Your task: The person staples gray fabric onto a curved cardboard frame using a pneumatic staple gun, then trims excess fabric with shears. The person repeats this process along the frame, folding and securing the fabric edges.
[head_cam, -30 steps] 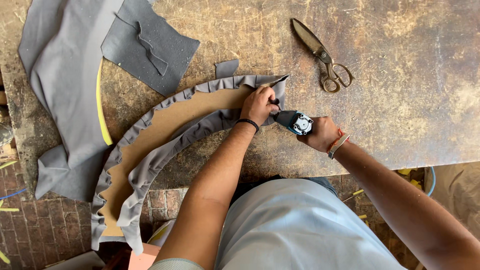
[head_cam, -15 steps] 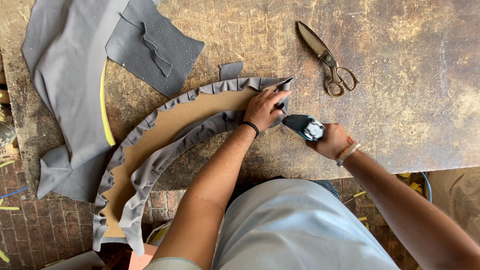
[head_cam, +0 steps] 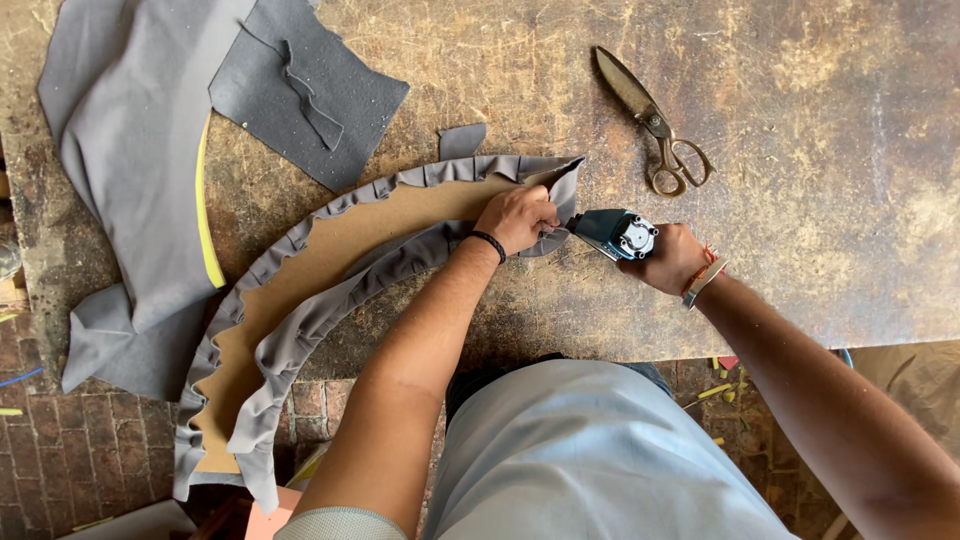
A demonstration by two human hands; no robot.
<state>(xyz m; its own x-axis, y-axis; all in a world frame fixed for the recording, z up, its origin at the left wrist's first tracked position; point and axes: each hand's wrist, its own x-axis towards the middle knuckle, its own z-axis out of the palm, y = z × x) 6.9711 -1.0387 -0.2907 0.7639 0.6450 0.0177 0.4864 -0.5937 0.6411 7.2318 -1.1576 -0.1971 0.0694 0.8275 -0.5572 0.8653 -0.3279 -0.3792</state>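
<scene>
A curved brown board [head_cam: 330, 250] lies on the worn wooden table [head_cam: 820, 200], its edges wrapped in pleated grey fabric [head_cam: 300, 330]. My left hand [head_cam: 517, 218] presses and pinches the grey fabric at the board's right end. My right hand [head_cam: 672, 260] grips a blue-green staple gun [head_cam: 612, 233], whose nose points left at the fabric fold beside my left fingers.
Large metal scissors [head_cam: 655, 125] lie on the table to the upper right. A big grey fabric sheet [head_cam: 130, 170] with a yellow edge strip and a darker grey offcut [head_cam: 300, 90] lie at the upper left. A small grey scrap [head_cam: 462, 141] sits above the board. Brick floor shows below.
My left hand has shifted slightly on the fabric end, and the staple gun has stayed close against the fold. The view has drifted a little.
</scene>
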